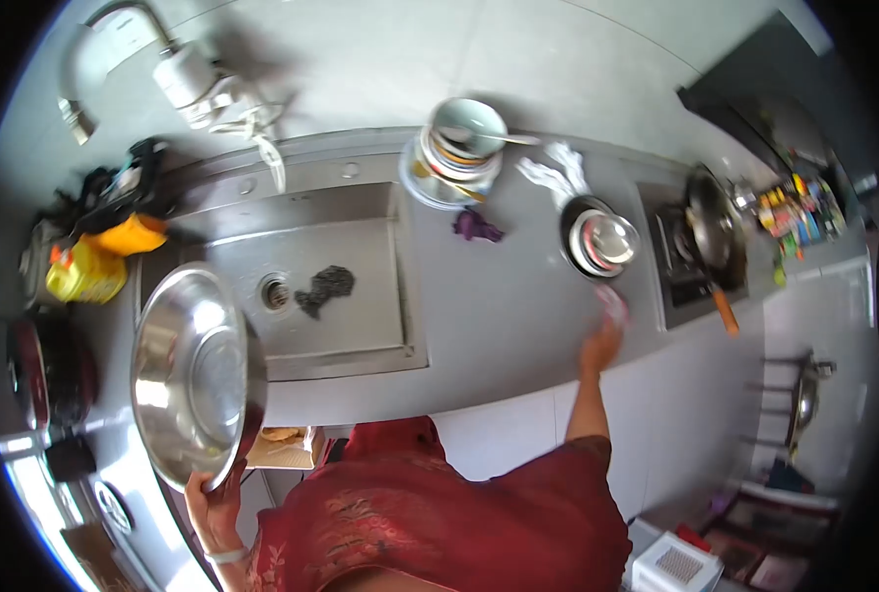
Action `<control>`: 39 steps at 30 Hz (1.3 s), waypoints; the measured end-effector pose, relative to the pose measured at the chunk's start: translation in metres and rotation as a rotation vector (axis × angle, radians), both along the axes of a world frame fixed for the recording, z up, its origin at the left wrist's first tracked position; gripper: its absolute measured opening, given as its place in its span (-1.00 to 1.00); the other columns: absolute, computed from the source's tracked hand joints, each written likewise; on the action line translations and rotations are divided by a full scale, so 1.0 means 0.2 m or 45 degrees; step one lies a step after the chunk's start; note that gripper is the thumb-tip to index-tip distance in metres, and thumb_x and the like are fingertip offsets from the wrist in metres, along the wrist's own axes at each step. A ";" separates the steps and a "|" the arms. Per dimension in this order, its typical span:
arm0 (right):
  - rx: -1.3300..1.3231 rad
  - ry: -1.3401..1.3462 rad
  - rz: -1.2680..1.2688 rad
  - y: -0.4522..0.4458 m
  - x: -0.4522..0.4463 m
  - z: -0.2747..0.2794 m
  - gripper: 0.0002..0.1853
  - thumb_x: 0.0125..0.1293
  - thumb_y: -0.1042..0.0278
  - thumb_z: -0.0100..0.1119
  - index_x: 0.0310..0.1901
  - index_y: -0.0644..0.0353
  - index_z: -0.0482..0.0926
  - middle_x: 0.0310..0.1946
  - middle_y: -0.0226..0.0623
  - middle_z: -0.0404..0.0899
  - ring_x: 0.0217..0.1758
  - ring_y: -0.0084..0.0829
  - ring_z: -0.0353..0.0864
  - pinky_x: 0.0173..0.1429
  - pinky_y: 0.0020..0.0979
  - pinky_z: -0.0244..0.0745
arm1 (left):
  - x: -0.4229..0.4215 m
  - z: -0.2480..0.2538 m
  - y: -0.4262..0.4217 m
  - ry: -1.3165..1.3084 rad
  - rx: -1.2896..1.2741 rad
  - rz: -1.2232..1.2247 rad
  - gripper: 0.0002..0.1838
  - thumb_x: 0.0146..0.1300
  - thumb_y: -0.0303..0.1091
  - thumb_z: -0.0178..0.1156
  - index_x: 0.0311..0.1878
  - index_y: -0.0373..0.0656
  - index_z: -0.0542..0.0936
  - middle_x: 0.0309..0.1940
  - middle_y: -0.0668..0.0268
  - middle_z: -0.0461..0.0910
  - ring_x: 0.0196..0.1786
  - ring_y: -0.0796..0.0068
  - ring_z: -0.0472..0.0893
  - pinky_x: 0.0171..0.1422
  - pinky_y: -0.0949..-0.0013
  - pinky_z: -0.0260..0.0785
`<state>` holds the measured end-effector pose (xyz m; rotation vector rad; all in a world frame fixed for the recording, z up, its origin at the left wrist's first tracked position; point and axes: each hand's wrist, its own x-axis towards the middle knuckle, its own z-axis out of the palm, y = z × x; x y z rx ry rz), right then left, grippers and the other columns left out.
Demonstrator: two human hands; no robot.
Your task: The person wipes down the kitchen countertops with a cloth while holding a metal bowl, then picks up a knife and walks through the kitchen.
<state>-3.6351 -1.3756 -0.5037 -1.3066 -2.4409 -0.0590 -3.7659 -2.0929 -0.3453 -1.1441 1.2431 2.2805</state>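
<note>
A large steel basin [198,375] is tilted up at the left, over the sink's front left corner, with my left hand [218,505] gripping its lower rim. My right hand [602,345] is over the counter near its front edge, blurred by motion, with a pinkish-white cloth [612,304] at its fingers. Just beyond it stand nested bowls [612,240] in a dark pan. White gloves [556,176] lie behind them. In the sink [361,340] a dark scouring mesh [327,289] rests beside the drain.
Stacked bowls and plates [457,163] stand at the counter's back, a purple cloth [477,226] before them. A wok [713,222] sits on the stove at right, its wooden handle pointing forward. A yellow bottle [86,274] stands left of the sink, below the faucet [178,74].
</note>
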 end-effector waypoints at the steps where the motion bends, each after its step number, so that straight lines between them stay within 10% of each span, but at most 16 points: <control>1: 0.033 0.004 -0.174 -0.02 0.01 -0.03 -0.57 0.22 0.47 0.00 0.16 0.15 0.42 0.16 -0.02 0.39 0.27 0.00 0.30 0.27 -0.03 0.23 | -0.01 0.03 0.02 -0.055 0.088 0.109 -0.68 0.16 -0.60 -0.08 0.00 -0.50 0.37 -0.03 -0.05 0.54 0.08 0.22 0.53 0.22 0.25 0.41; 4: 0.147 -0.005 -0.164 -0.18 -0.01 -0.12 -0.54 0.17 0.50 0.03 0.16 0.15 0.43 0.21 0.08 0.30 0.28 0.04 0.27 0.27 0.02 0.21 | -0.05 0.13 0.11 -0.157 0.306 0.342 -0.56 0.09 -0.60 -0.10 0.10 -0.51 0.29 0.04 -0.10 0.47 0.14 0.09 0.48 0.31 0.10 0.33; 7: 0.080 0.046 0.492 -0.58 -0.19 -0.08 -0.46 0.08 0.58 0.03 0.17 0.05 0.45 0.19 0.05 0.31 0.25 0.05 0.28 0.28 0.02 0.17 | -0.06 0.17 0.13 -0.137 0.338 0.417 -0.44 0.03 -0.57 -0.10 0.18 -0.53 0.21 0.10 -0.16 0.40 0.17 -0.08 0.43 0.36 -0.04 0.26; 18: -0.882 0.708 1.250 -1.27 -1.57 0.12 -0.58 0.13 0.64 -0.01 0.06 0.16 0.49 0.09 -0.02 0.40 0.22 0.00 0.31 0.30 -0.14 0.18 | 0.10 0.20 0.02 -0.007 0.274 0.708 -0.37 -0.06 -0.55 -0.10 0.19 -0.56 0.18 0.09 -0.23 0.39 0.14 -0.22 0.44 0.33 -0.18 0.25; 27: -0.372 0.447 1.310 -1.73 -2.27 -0.31 -0.57 0.00 0.67 0.11 -0.03 0.14 0.51 0.05 0.00 0.43 0.13 0.03 0.35 0.17 0.00 0.19 | 0.26 0.26 -0.01 -0.090 0.247 1.133 -0.40 -0.07 -0.55 -0.10 0.15 -0.56 0.21 0.05 -0.19 0.43 0.13 -0.18 0.45 0.29 -0.22 0.27; 33: -2.282 0.709 1.007 -2.41 -2.45 -0.19 -0.61 0.23 0.65 -0.04 0.12 0.27 0.44 0.12 -0.26 0.44 0.12 -0.46 0.43 0.17 -0.45 0.34 | 0.28 0.31 0.01 -0.078 0.250 1.357 -0.39 -0.08 -0.58 -0.10 0.16 -0.50 0.21 0.09 -0.12 0.40 0.17 -0.14 0.42 0.31 -0.19 0.25; 39: -0.569 0.639 1.786 -2.72 -2.96 -0.31 -0.54 0.04 0.67 0.05 0.04 0.11 0.49 0.08 -0.05 0.41 0.15 0.06 0.38 0.21 -0.10 0.28 | 0.29 0.29 0.01 -0.083 0.174 1.570 -0.35 -0.11 -0.59 -0.09 0.20 -0.44 0.22 0.11 -0.09 0.41 0.18 -0.10 0.43 0.36 -0.16 0.20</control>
